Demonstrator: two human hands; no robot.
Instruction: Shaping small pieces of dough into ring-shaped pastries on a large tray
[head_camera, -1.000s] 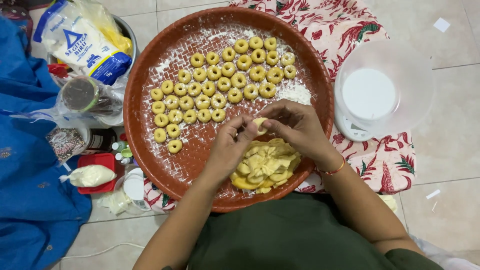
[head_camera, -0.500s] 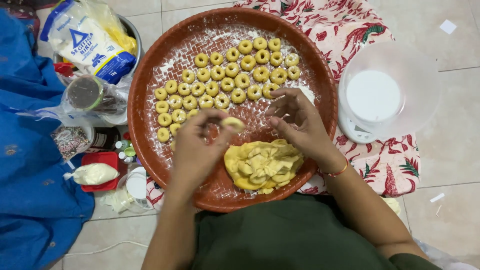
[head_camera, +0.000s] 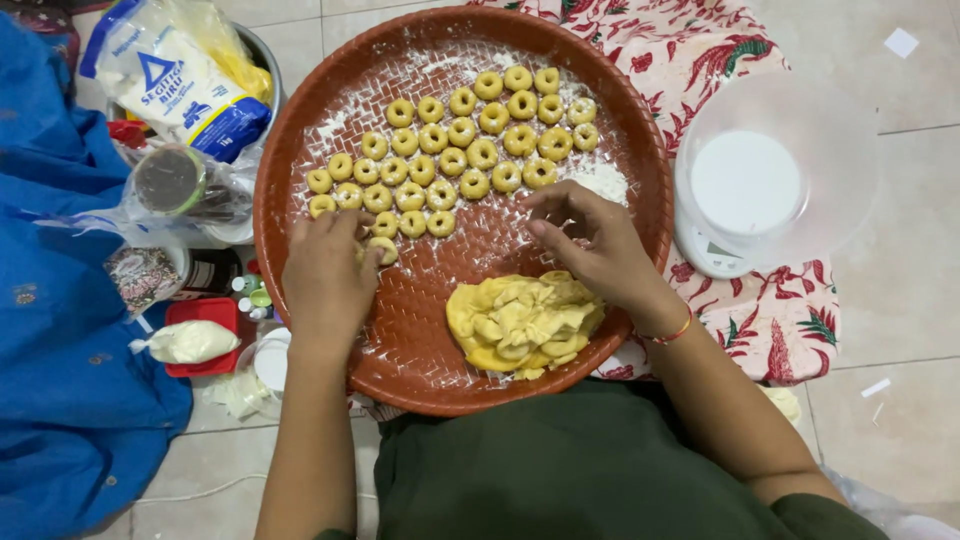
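A round brown woven tray (head_camera: 300, 140), dusted with flour, carries several small yellow dough rings (head_camera: 462, 132) in rows. A lump of yellow dough (head_camera: 522, 320) lies at the tray's near side. My left hand (head_camera: 327, 280) rests on the tray's left part, fingers on a dough ring (head_camera: 384, 250) at the end of the lowest row. My right hand (head_camera: 592, 242) hovers just above the dough lump, fingers curled and apart, with nothing visible in it, next to a small heap of flour (head_camera: 604, 182).
A white kitchen scale with a clear plastic bowl (head_camera: 770, 180) stands right of the tray on a red patterned cloth (head_camera: 790, 320). At the left are a flour bag (head_camera: 170, 80), a metal bowl, jars, a red container (head_camera: 200, 345) and blue cloth (head_camera: 60, 400).
Both hands were together shaping a piece above the dough lump. My left hand then carried it left and set it down at the lowest row's end; my right hand drew apart.
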